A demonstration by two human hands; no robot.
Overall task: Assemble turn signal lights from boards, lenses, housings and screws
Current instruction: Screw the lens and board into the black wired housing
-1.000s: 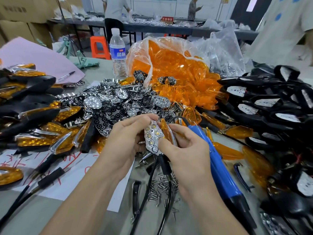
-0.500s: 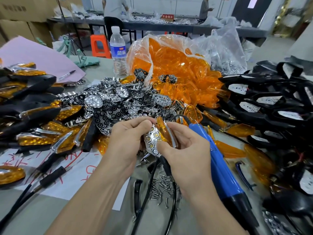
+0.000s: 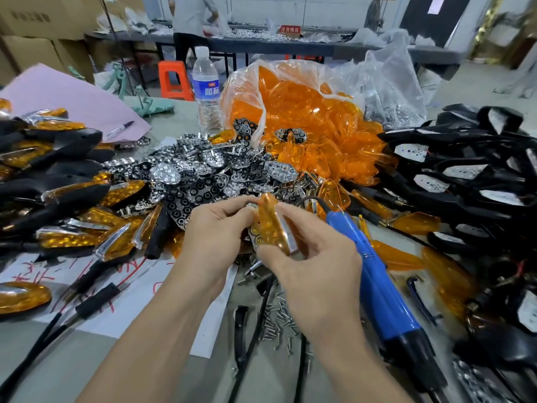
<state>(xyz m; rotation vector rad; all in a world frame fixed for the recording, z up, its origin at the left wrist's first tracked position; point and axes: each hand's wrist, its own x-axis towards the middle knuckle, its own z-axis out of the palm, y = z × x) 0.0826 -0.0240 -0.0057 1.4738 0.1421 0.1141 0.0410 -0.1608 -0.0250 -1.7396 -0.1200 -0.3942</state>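
Fingers (image 3: 229, 209) of left hand (image 3: 212, 234) and right hand (image 3: 316, 263) clamped on one amber lens (image 3: 268, 225) over its studded board (image 3: 257, 240), held above the worktop (image 3: 58, 359), near the lens bag (image 3: 305, 112). Seat edges flush, press evenly (no twisting); only then take up the blue screwdriver (image 3: 377, 286) and screws (image 3: 276, 324) from the scattered pile.

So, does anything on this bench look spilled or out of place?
Two things. Small screws lie scattered loose on the table, in no tray, below the left hand and right hand gripping one lens. Behind, orange lenses spill from an open plastic bag onto the chrome boards. Nothing looks broken.
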